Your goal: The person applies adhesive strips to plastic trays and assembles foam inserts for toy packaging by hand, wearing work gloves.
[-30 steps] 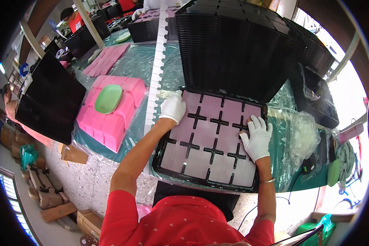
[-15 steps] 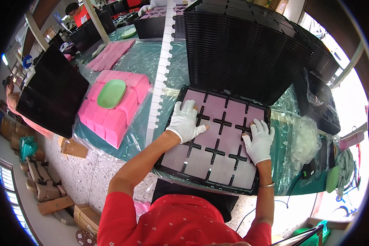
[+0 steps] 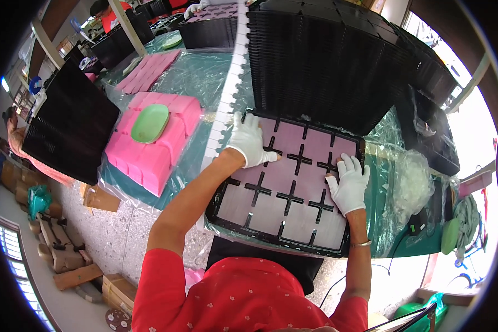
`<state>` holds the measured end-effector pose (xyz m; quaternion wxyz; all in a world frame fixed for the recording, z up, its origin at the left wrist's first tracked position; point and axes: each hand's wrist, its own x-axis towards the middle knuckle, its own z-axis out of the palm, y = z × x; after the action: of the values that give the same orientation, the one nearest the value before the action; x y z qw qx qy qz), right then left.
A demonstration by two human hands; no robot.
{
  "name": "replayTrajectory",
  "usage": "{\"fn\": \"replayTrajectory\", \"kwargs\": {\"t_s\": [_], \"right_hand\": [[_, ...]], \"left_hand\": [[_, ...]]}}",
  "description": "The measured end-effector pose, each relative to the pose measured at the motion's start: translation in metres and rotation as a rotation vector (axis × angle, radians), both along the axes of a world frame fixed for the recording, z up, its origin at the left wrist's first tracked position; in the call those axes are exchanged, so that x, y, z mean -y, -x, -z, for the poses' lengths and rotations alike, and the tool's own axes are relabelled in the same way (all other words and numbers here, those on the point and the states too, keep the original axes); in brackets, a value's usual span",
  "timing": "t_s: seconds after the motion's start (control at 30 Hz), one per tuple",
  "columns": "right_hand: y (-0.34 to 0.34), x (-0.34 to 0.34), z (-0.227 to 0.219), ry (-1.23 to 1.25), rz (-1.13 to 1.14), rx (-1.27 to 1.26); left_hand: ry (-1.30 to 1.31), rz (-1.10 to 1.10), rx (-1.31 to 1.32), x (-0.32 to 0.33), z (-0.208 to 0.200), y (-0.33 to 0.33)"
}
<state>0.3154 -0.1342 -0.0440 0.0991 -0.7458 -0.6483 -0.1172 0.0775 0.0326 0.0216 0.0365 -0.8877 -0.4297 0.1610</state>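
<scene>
Our fingers are released and outstretched: our gloved left hand [image 3: 246,143] lies over the upper left of a black tray [image 3: 282,242], our right hand [image 3: 349,185] along its right side. The tray, filled with pink pieces [image 3: 310,181], sits before us on the green table [image 3: 377,238]. Behind it rises a black stack [image 3: 326,66]; leftward, a green dish [image 3: 150,123] tops pink foam [image 3: 149,174].
</scene>
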Motion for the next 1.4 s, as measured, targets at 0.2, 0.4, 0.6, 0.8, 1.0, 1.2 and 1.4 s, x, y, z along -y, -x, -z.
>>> {"fn": "replayTrajectory", "kwargs": {"t_s": [0.2,0.4,0.6,0.8,1.0,1.2,1.4], "right_hand": [[-0.002,-0.001,0.000,-0.032,-0.012,-0.001],[-0.009,0.004,0.000,-0.059,-0.014,-0.004],[0.007,0.016,-0.023,0.078,0.039,0.065],[-0.002,0.024,-0.019,0.027,0.076,0.022],[-0.006,-0.008,-0.014,0.100,-0.035,0.066],[-0.021,-0.016,-0.015,0.030,0.064,0.100],[-0.015,0.029,-0.022,-0.059,0.008,-0.056]], "left_hand": [[-0.150,-0.063,0.147,0.017,0.012,0.042],[-0.256,0.023,0.253,0.050,0.031,0.061],[-0.162,0.128,0.410,0.032,0.040,0.048],[-0.043,0.092,0.187,0.028,0.021,0.032],[-0.023,0.180,0.277,0.002,0.041,0.014],[-0.200,0.232,0.358,-0.003,0.046,0.031],[-0.268,0.131,0.312,0.030,0.034,0.048]]}}
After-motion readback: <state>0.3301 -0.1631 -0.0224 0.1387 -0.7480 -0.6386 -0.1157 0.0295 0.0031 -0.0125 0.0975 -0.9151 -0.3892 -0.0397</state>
